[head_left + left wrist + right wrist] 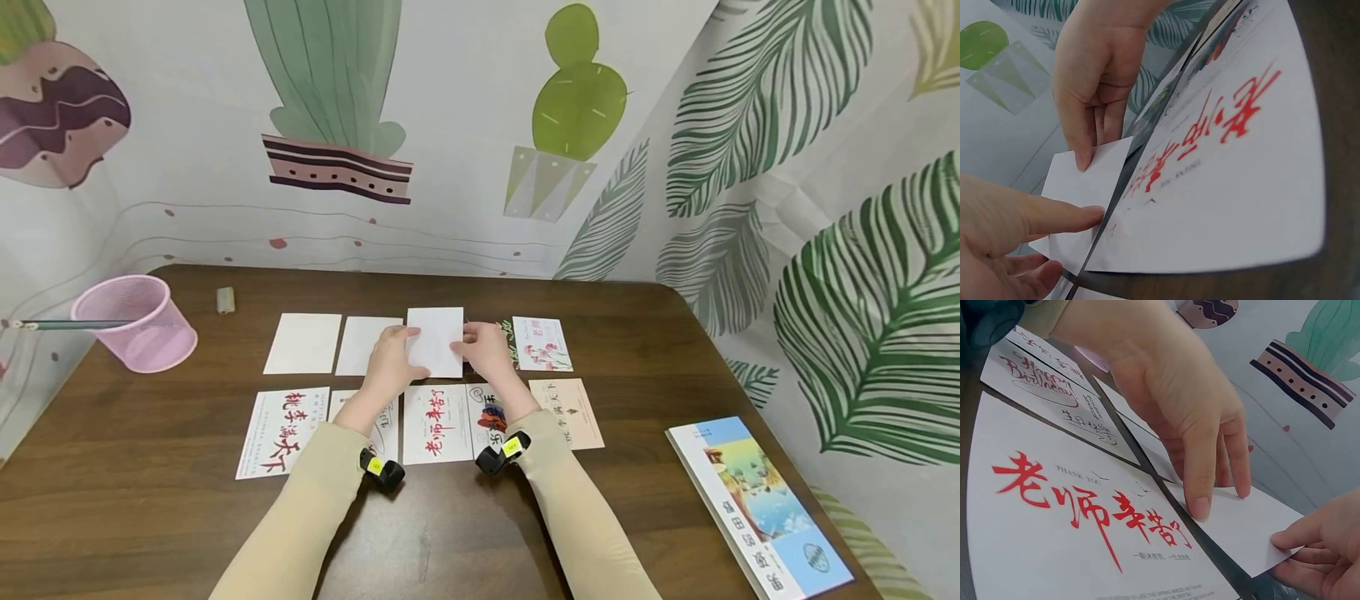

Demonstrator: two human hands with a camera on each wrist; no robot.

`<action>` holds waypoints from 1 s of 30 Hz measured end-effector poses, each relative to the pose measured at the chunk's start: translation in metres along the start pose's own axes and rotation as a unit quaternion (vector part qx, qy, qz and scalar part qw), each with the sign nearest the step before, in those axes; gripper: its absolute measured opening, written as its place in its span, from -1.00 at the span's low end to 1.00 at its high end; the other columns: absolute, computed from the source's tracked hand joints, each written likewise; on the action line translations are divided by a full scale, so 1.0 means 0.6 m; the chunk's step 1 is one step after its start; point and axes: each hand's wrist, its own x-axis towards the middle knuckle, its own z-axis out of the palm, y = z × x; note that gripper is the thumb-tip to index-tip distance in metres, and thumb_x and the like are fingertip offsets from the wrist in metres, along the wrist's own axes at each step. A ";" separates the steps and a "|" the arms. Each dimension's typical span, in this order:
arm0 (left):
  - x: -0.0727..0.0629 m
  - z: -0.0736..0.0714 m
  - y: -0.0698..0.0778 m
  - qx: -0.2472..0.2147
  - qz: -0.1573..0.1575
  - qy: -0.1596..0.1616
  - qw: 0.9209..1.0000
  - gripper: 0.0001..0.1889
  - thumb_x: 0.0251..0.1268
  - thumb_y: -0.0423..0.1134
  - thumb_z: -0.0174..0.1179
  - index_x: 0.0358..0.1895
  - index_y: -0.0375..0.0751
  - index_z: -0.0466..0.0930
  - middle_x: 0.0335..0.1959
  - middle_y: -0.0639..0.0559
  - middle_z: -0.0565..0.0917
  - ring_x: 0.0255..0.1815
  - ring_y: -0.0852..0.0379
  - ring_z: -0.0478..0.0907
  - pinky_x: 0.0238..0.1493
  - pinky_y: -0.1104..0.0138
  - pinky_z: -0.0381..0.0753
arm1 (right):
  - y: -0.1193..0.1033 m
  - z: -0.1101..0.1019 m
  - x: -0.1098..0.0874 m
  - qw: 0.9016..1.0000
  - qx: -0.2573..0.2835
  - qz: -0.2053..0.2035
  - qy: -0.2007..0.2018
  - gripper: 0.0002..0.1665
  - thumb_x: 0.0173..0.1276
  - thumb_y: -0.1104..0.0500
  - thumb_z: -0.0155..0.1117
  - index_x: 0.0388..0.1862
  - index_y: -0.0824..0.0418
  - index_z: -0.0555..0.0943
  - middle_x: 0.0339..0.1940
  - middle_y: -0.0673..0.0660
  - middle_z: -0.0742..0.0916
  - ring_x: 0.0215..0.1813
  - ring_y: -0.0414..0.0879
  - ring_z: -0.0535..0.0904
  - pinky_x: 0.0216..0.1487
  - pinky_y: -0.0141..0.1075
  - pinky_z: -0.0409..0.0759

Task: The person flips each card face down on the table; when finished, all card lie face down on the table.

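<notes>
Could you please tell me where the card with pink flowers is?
In the head view, the card with pink flowers lies at the right end of the far row, beside the right hand and beyond the cream card.

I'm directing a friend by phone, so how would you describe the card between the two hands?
On the brown table, look at the far row of cards, nearest the cactus-patterned wall. Count to the third from the left: a plain white card. Unlike the two blank cards to its left, this one is held by the left hand and the right hand.
</notes>
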 end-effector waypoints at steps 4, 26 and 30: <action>-0.002 0.002 0.002 0.008 0.002 0.009 1.000 -0.27 0.02 -0.37 0.46 0.32 -0.40 0.39 0.41 -0.42 0.26 0.40 -0.37 0.24 0.42 -0.07 0.29 | 0.002 0.000 0.001 1.000 -0.007 -0.001 0.000 -0.55 0.33 0.19 0.33 0.16 0.35 0.60 -0.08 0.26 0.77 -0.11 0.04 0.73 -0.18 -0.25 0.70; -0.005 0.010 0.003 0.026 0.004 0.020 0.999 -0.32 0.03 -0.36 0.44 0.24 -0.57 0.41 0.36 -0.50 0.32 0.40 -0.43 0.23 0.44 -0.07 0.25 | 0.029 -0.057 -0.005 0.998 0.054 -0.023 0.011 -0.53 0.30 0.23 0.32 0.18 0.35 0.58 -0.09 0.24 0.78 0.00 0.07 0.71 0.01 -0.17 0.67; -0.006 0.009 0.005 0.028 0.011 0.021 0.999 -0.32 0.03 -0.38 0.43 0.27 -0.52 0.40 0.36 -0.48 0.33 0.40 -0.40 0.24 0.44 -0.07 0.25 | 0.041 -0.077 -0.009 0.998 0.058 -0.022 0.018 -0.52 0.29 0.25 0.32 0.18 0.36 0.58 -0.07 0.26 0.77 -0.02 0.09 0.72 -0.01 -0.16 0.69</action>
